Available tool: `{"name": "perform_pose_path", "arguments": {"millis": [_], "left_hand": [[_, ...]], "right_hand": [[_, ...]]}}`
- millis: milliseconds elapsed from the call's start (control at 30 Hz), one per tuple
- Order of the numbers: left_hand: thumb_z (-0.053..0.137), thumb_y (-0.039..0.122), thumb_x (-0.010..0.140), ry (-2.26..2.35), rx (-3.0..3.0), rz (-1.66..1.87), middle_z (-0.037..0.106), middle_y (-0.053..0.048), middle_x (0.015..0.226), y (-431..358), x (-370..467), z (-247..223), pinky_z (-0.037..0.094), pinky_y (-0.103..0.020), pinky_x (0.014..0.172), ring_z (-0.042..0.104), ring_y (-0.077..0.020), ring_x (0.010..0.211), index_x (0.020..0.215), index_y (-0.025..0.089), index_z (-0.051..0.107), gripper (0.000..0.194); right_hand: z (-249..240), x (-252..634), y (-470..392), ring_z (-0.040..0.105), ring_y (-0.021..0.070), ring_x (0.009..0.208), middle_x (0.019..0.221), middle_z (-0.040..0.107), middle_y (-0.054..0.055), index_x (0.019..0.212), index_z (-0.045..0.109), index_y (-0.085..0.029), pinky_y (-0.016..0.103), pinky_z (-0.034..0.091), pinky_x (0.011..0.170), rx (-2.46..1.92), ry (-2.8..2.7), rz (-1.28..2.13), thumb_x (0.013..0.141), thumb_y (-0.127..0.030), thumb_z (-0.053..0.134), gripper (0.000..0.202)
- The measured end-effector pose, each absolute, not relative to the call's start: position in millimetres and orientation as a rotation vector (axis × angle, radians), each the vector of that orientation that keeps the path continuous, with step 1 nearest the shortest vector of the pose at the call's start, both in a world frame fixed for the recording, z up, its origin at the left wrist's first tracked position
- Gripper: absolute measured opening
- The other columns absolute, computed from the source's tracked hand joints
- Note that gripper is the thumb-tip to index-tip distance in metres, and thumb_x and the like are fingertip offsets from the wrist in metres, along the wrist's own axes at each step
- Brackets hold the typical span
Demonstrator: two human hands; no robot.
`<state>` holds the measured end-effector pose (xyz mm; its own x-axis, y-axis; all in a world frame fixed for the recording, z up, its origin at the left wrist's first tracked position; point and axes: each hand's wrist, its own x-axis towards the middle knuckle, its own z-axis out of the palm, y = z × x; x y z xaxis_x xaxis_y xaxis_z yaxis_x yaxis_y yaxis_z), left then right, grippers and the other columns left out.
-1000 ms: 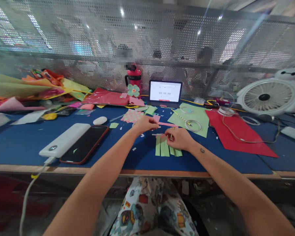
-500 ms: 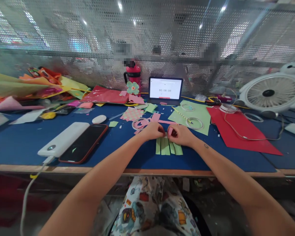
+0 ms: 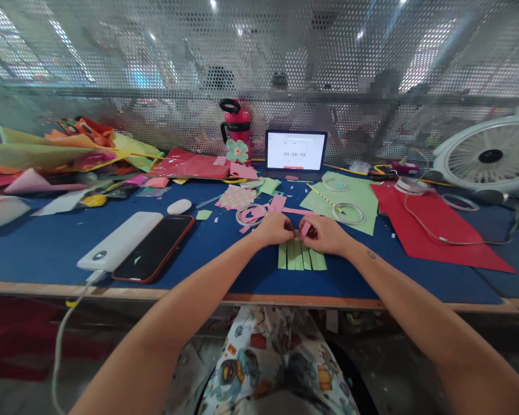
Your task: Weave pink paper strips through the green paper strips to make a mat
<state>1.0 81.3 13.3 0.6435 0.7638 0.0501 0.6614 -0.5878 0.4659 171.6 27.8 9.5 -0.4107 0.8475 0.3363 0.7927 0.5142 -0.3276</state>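
My left hand and my right hand meet over the desk, fingertips almost touching. Below them a green paper cut into strips lies fanned towards me, its far end hidden under the fingers. A short pink paper strip sticks up between the bent fingers of my right hand. The left fingers are pinched at the far edge of the green strips; what lies between their tips is too small to make out. Just beyond are pink paper scraps and a tape roll.
A phone and a white power bank lie to the left. Behind stand a tablet and a red bottle. Green paper with tape rolls, red paper and a fan are on the right.
The view has shifted slightly, so everything sits a little further right. Both hands keep the same pinched pose over the green strips.
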Motion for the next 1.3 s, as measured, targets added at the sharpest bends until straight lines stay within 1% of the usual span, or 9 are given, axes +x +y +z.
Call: {"name": "perform_pose_path", "arguments": {"millis": [300, 533, 667, 800, 967, 1300], "left_hand": [[0.058, 0.025, 0.067, 1.102, 2.519, 0.301, 0.067, -0.004, 0.068, 79, -1, 18, 0.043, -0.024, 0.065, 0.059, -0.0167, 0.067, 0.075, 0.014, 0.071, 0.019], [0.057, 0.023, 0.067, 1.167, 2.473, 0.307, 0.067, -0.005, 0.070, 77, 3, 18, 0.043, -0.024, 0.063, 0.059, -0.0176, 0.069, 0.076, 0.013, 0.071, 0.020], [0.057, 0.025, 0.068, 1.184, 2.464, 0.296, 0.067, -0.005, 0.069, 76, 4, 19, 0.043, -0.024, 0.063, 0.060, -0.0174, 0.069, 0.076, 0.013, 0.071, 0.020], [0.057, 0.026, 0.068, 1.212, 2.465, 0.286, 0.067, -0.005, 0.068, 73, 5, 20, 0.043, -0.024, 0.063, 0.060, -0.0177, 0.069, 0.075, 0.013, 0.071, 0.021], [0.056, 0.023, 0.067, 1.195, 2.518, 0.260, 0.067, -0.004, 0.071, 72, 5, 21, 0.043, -0.025, 0.065, 0.059, -0.0176, 0.071, 0.076, 0.014, 0.071, 0.020], [0.059, 0.025, 0.062, 0.993, 2.416, 0.314, 0.066, -0.001, 0.064, 85, -5, 18, 0.040, -0.021, 0.058, 0.058, -0.0140, 0.065, 0.072, 0.014, 0.072, 0.020]], "right_hand": [[10, 173, 29, 0.055, 0.0138, 0.063, 0.070, 0.063, 0.000, 0.075, 0.058, -0.019, 0.022, 0.035, 0.058, -1.342, -2.306, 0.163, 0.067, -0.019, 0.053, 0.010], [9, 173, 29, 0.054, 0.0139, 0.063, 0.070, 0.063, 0.000, 0.076, 0.057, -0.019, 0.022, 0.034, 0.058, -1.345, -2.312, 0.165, 0.067, -0.020, 0.054, 0.010], [8, 175, 30, 0.053, 0.0130, 0.060, 0.068, 0.062, 0.000, 0.077, 0.057, -0.018, 0.022, 0.033, 0.056, -1.338, -2.318, 0.188, 0.067, -0.021, 0.054, 0.011], [7, 175, 30, 0.053, 0.0133, 0.061, 0.069, 0.062, 0.000, 0.077, 0.057, -0.018, 0.022, 0.034, 0.058, -1.334, -2.320, 0.178, 0.067, -0.022, 0.054, 0.011], [8, 175, 30, 0.052, 0.0132, 0.061, 0.068, 0.062, 0.000, 0.078, 0.057, -0.018, 0.022, 0.034, 0.058, -1.334, -2.323, 0.177, 0.066, -0.021, 0.054, 0.012], [9, 175, 29, 0.051, 0.0114, 0.057, 0.066, 0.061, -0.001, 0.077, 0.056, -0.019, 0.022, 0.034, 0.056, -1.328, -2.321, 0.226, 0.067, -0.020, 0.052, 0.010]]}}
